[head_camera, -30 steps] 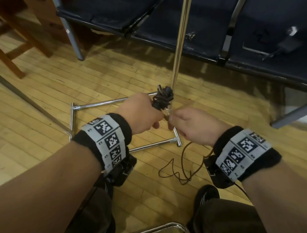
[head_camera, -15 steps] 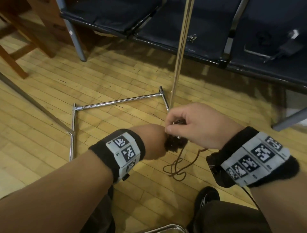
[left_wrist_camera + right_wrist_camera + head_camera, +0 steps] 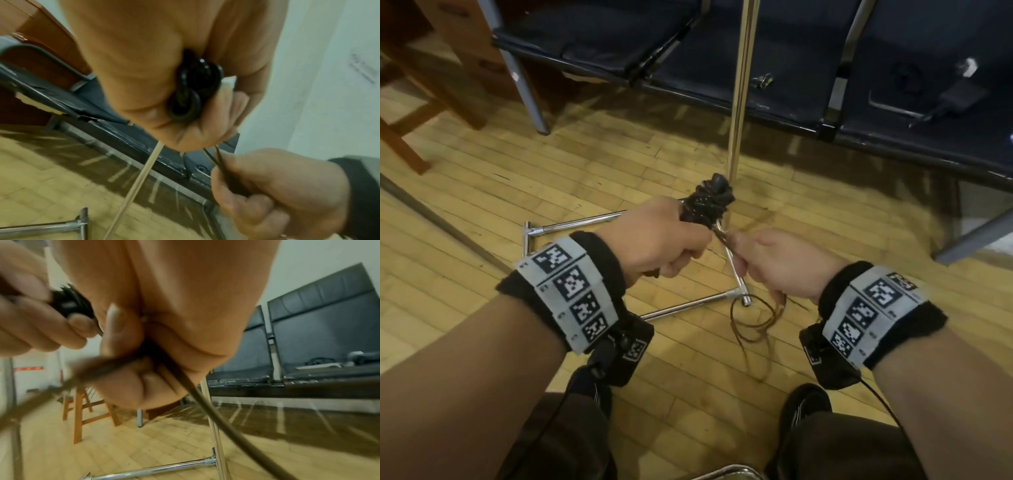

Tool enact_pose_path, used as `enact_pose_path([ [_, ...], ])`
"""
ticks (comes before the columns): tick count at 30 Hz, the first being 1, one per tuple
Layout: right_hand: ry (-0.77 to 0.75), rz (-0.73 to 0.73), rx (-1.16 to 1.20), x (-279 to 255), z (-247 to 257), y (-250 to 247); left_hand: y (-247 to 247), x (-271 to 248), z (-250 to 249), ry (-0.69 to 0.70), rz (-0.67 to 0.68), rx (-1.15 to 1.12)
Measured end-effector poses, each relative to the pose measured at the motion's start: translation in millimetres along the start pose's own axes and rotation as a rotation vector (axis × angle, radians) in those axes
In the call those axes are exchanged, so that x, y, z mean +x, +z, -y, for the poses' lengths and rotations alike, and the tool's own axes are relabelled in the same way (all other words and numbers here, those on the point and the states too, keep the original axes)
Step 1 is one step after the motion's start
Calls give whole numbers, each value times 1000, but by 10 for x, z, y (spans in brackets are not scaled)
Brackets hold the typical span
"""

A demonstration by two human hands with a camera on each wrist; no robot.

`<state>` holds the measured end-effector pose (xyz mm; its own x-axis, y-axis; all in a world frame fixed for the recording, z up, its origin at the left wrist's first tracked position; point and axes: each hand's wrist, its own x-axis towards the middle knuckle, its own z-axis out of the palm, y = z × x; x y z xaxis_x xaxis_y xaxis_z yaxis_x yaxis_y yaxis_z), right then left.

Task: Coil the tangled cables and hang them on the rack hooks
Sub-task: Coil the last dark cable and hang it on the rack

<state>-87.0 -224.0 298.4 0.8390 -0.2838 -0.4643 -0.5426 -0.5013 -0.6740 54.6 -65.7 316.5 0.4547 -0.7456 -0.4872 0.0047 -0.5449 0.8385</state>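
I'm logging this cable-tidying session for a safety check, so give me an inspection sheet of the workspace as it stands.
Surface: wooden plank floor; no table in view.
Job's things: dark cable bundle partly wound; chrome rack with its upright pole and floor frame; hooks not in view.
Clutter: small items on the dark bench seats, too small to name.
Grippers: left hand grips the bundle; right hand pinches the strands leading from it.
Cables: loose cable tail loops on the floor by the frame's corner, near the person's shoes; possible trip risk.
Surroundings: bench seating beyond the rack, wooden furniture at left.
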Motion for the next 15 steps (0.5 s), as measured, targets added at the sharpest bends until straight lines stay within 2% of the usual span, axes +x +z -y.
enact_pose_path([
  [3, -100, 49, -291, -42, 174, 107, -48, 53, 77, -62, -206, 332],
  [5, -155, 75, -431, -62, 297, 179, 35, 54, 99, -61, -234, 639],
  [7, -215, 82, -549, -96, 372, 209, 180, 44, 116, -87, -166, 849],
  [10, -303, 61, -632, -164, 415, 193, 360, 24, 164, -74, 43, 1067],
  [13, -294, 34, -539, -176, 401, 107, 473, -16, 159, -15, 185, 1144],
  [15, -247, 39, -400, -149, 331, -8, 507, -52, 127, 49, 208, 1112],
])
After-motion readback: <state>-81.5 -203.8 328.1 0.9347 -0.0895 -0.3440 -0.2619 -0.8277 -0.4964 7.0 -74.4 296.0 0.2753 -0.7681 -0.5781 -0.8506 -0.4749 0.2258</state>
